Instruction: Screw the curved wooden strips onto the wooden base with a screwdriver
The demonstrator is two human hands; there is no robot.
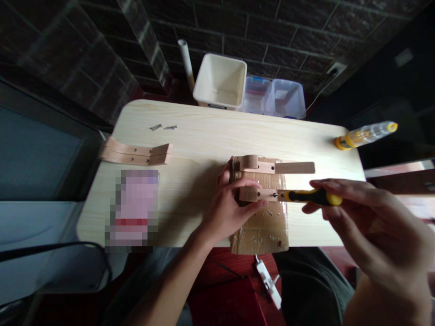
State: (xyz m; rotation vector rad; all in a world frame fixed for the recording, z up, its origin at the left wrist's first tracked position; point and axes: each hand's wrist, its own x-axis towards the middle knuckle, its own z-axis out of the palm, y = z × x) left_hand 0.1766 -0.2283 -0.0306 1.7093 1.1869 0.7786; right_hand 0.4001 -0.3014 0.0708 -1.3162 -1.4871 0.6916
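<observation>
My right hand (367,217) is closed around the yellow end of a black-and-yellow screwdriver (307,196). The tool points left, its tip at a dark screw in a curved wooden piece (249,194). With thumb and fingers on either side of its bent end, my left hand (229,201) grips that piece against a taped cardboard block (261,233). Small holes and marks dot the cardboard. A second curved wooden piece (294,167) lies just beyond, parallel to the first, and has dark screws or holes in it.
Two more bent wooden pieces (136,154) lie at the table's left, near small metal parts (170,127). A blurred-out pinkish object (136,203) is in front of them. A clear-and-yellow bottle-like container (367,135) stands right. Behind the table (204,131) are a cream bin (220,79) and clear boxes (288,97).
</observation>
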